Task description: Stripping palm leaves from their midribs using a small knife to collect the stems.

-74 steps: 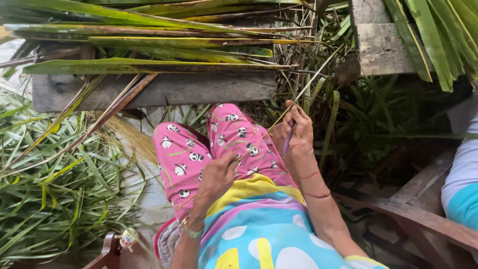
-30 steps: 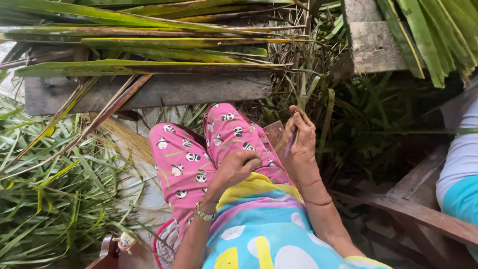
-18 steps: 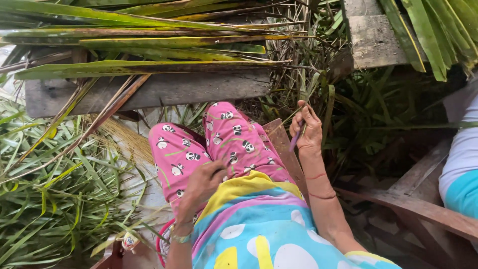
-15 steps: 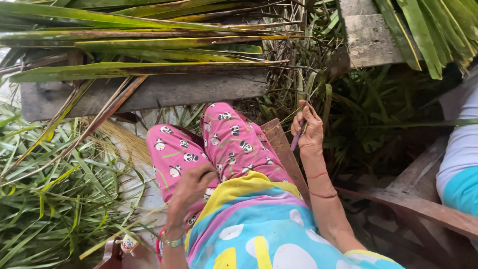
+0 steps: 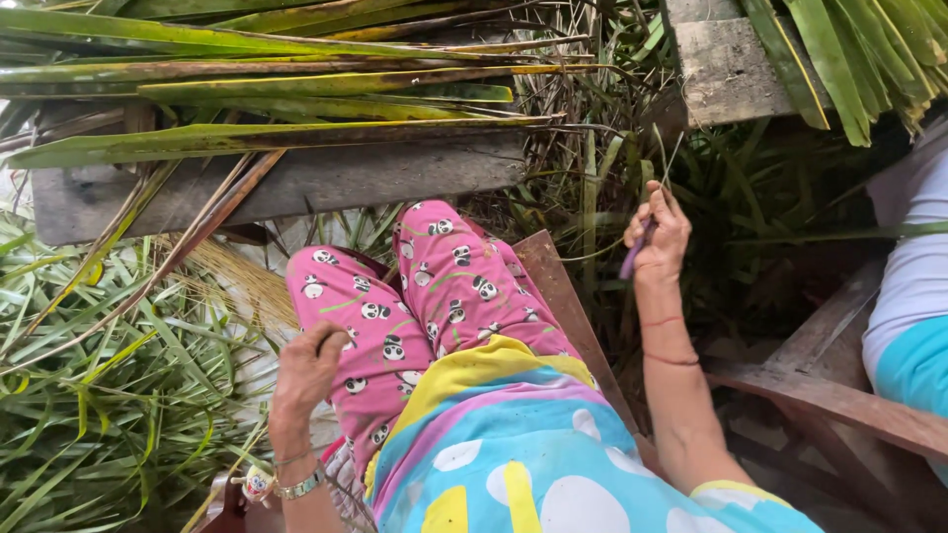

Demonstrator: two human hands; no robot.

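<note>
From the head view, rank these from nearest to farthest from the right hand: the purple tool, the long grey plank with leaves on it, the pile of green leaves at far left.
1. purple tool: held in the right hand itself.
2. grey plank: ahead and to the left, beyond the knees.
3. green leaf pile: on the ground at far left, past the left hand.

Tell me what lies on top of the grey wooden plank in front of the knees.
Long green and yellowing palm leaves lie stacked across the grey wooden plank, their tips pointing right. They cover its far edge, so anything beneath them is hidden.
</note>
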